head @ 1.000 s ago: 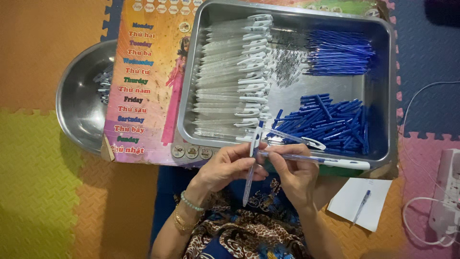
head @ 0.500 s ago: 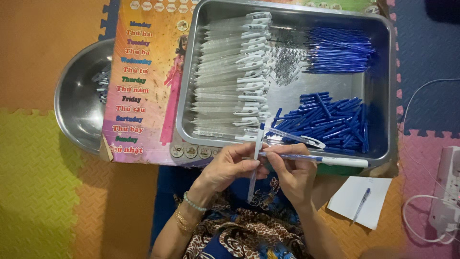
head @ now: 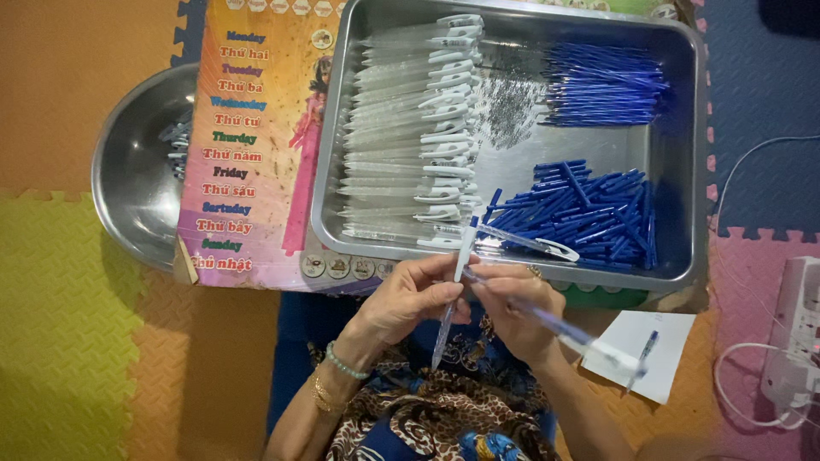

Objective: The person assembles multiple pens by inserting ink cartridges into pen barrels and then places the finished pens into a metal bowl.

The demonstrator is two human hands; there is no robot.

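The left hand (head: 410, 299) pinches a clear plastic pen barrel with a white cap end (head: 453, 290) between thumb and fingertips, holding it nearly upright and a little tilted, its top just over the near rim of the tray. The right hand (head: 512, 312) closes on a second clear pen with a blue tip (head: 555, 329), which slants down to the right across the lap. The two hands sit close together, fingertips almost touching, so that the two pieces meet in the small gap between them; each hand is clamped on its own pen part. Working just at the tray's edge keeps every stock within short reach.

The large rectangular steel tray (head: 683, 171) lies on the foam floor mat and sorts the parts by kind: a neat row of clear barrels with white clips (head: 410, 128) along its left side, a bundle of thin blue ink refills (head: 598, 81) at the top right, and a loose heap of short blue plastic caps (head: 581, 213) at the lower right. One clear pen with a white clip (head: 530, 243) rests on the near part of the tray, just beside the heap. The tray sits on a colourful printed cardboard sheet (head: 248, 171), which partly covers a round steel bowl (head: 128, 188) at the left holding a few grey pieces. A white paper sheet with a blue pen (head: 641, 350) lies on the floor to the right, near a white power strip (head: 794, 333)
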